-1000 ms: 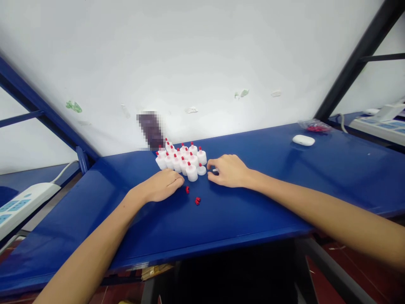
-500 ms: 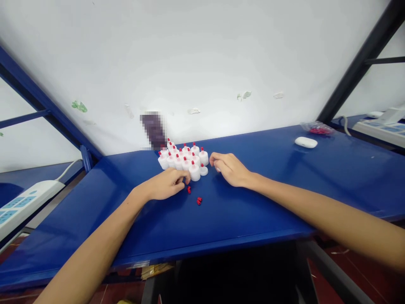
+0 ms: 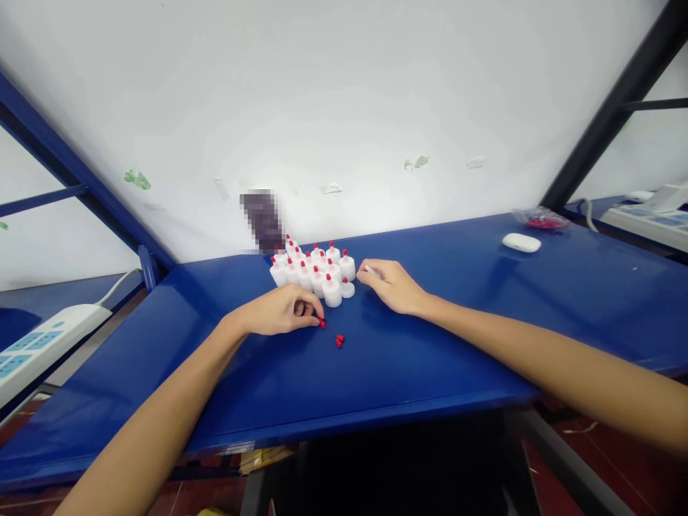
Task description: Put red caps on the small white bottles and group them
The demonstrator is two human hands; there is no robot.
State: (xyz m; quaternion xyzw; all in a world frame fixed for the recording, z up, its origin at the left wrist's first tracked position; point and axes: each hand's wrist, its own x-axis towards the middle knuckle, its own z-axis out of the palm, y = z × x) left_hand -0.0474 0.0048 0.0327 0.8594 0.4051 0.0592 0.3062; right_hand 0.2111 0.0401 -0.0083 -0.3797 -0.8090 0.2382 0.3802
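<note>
My left hand (image 3: 284, 308) reaches in from the left, with thumb and forefinger closing on a small red cap (image 3: 322, 324) on the table. Two more red caps (image 3: 340, 341) lie close together, nearer the front edge. Just beyond my left hand stands a cluster of white bottles (image 3: 332, 290) with red-tipped tops. A low white lid with a red tip (image 3: 347, 288) sits at the cluster's right side. My right hand (image 3: 391, 285), right of the bottles, is closed around a small white piece (image 3: 372, 271); the fingers hide most of it.
The blue table (image 3: 430, 358) runs along a white wall. A dark blurred object (image 3: 263, 221) leans behind the bottles. Toward the right are a white rounded case (image 3: 521, 243) and a clear bag of red pieces (image 3: 542, 221). A power strip (image 3: 51, 344) is at the left.
My left thumb and forefinger have come down from beside the bottles onto the red cap. My right hand has turned slightly, showing more of the white piece.
</note>
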